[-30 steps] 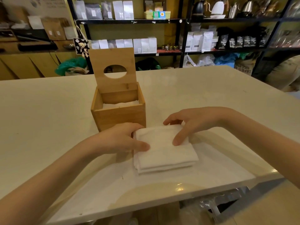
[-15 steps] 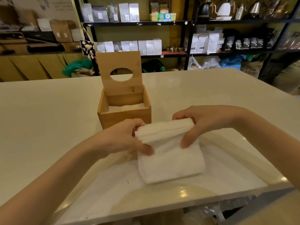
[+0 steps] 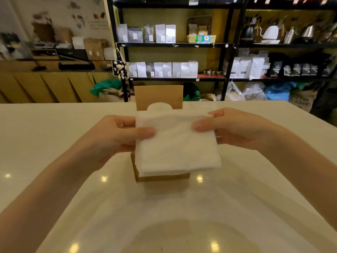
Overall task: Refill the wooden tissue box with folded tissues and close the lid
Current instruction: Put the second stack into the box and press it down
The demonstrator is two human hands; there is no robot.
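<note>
Left hand [image 3: 116,137]: one; thumb laid across the near face of the tissue stack, fingers curled behind it, pinching the stack's left edge.
Tissue stack [image 3: 176,143]: one stack of folded white tissues, held in the air between both hands, tilted toward the camera, layered edges showing at its lower left corner. It covers the box opening from this angle; whether it touches the box cannot be told.
Wooden tissue box [image 3: 162,177]: one, standing on the table directly beneath and behind the stack; only its lower front wall and a strip of its left side show. Contents hidden by the stack.
Lid [image 3: 158,96]: one, raised upright behind the stack; its rounded cut-out shows partly above the tissues' top edge.
Right hand [image 3: 237,128]: one; thumb on the front of the stack, fingers behind, pinching the right edge near the top.
Table [image 3: 54,143]: one, pale and glossy, with ceiling lights reflected as small bright spots.
Shelving [image 3: 226,52]: black metal racks beyond the table, holding rows of white and dark pouches; exact number unclear through blur. Kettles [image 3: 271,32] sit on the upper right shelf.
</note>
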